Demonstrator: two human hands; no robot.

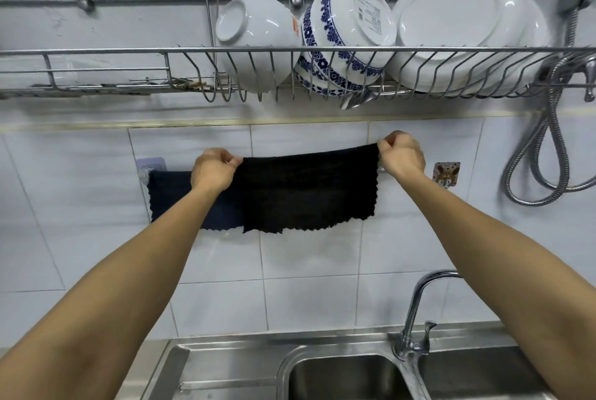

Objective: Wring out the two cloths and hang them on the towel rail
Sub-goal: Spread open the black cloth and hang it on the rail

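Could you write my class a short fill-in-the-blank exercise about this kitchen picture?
1. The left hand and right hand each pinch a top ____ of the black cloth.
2. The navy cloth hangs to the ____ of the black one.
3. The white plate stands in the rack ____ the cloths.
4. The tap stands over the ____.

Missing words: corner; left; above; sink

There is one view only, from a camera worn on the person's head. It faces the tiled wall [306,286] straight on and close, tilted a little downward. The dish rack [129,51] runs across the top of the frame, the sink [338,377] lies at the bottom edge, and both forearms reach away from the lens toward the wall.
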